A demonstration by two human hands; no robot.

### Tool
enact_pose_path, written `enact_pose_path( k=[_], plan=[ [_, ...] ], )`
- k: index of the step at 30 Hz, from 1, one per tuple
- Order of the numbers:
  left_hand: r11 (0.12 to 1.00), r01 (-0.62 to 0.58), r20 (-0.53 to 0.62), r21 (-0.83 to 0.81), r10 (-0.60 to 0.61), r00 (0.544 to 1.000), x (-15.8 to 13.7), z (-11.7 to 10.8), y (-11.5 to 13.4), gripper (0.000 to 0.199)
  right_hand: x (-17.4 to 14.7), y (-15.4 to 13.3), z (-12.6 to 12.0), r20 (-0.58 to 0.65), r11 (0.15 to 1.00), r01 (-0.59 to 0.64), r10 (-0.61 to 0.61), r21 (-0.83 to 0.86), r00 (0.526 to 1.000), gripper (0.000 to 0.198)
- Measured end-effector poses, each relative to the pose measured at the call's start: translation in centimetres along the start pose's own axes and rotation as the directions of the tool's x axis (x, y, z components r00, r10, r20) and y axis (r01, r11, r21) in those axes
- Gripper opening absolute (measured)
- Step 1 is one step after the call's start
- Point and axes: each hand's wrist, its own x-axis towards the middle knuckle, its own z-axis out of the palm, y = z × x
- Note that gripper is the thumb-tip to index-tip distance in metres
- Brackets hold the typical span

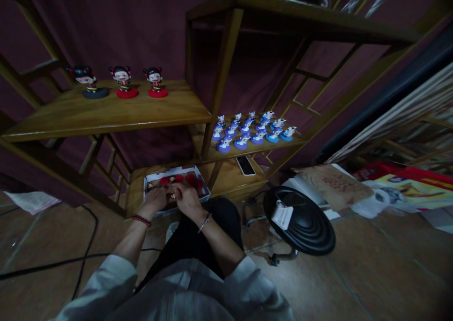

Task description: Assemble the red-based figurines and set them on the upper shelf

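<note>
Both hands are inside a low white open box [151,175] on the bottom shelf. It holds several small dark-haired figurines, some with round red bases [191,179]. My left hand [156,199], with a red bead bracelet at its wrist, reaches over the near left part of the box; its fingers are too dim to make out. Close beside it, my right hand [188,200] has its fingers bent inward, and what they hold cannot be made out. A small figurine [173,196] shows between the two hands. A metal bracelet [204,222] circles the right wrist.
Three larger figurines, one being a red-based figurine [156,82], stand on the upper left shelf [106,111]. Several purple and blue figurines [241,140] stand on the right shelf. A phone [245,165] lies below them. A black stool [307,222] stands right; cables [87,255] cross the floor left.
</note>
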Motion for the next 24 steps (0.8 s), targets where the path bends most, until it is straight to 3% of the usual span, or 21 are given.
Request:
enact_pose_path(
  k=[2,7,11,15,19,24],
  plan=[
    [0.997,0.074,0.022,-0.012,-0.073,0.997,0.9,1.2,-0.9,0.032,-0.2,1.1,1.0,0.075,0.998,-0.048,0.051,-0.047,0.996,0.029],
    [0.983,0.177,0.061,-0.056,-0.174,0.983,2.5,3.4,-2.4,0.030,-0.3,3.2,2.4,0.117,0.988,-0.112,0.125,-0.106,0.985,0.028],
    [0.974,0.201,0.022,-0.109,-0.200,0.980,3.5,4.6,-2.4,0.040,-0.4,3.9,2.8,0.146,0.977,-0.143,0.166,-0.159,0.975,0.027],
    [0.943,0.276,-0.013,-0.183,-0.283,0.959,4.1,5.4,-2.5,0.035,-0.4,3.8,2.8,0.166,0.970,-0.150,0.183,-0.194,0.969,0.028],
    [0.895,0.316,-0.015,-0.316,-0.338,0.941,4.5,5.9,-2.9,0.027,-0.4,3.8,2.7,0.183,0.962,-0.153,0.196,-0.226,0.963,0.029],
    [0.778,0.277,0.011,-0.564,-0.329,0.944,5.2,6.2,-4.0,0.026,-0.5,3.9,2.9,0.210,0.952,-0.144,0.204,-0.269,0.956,0.028]
  ],
)
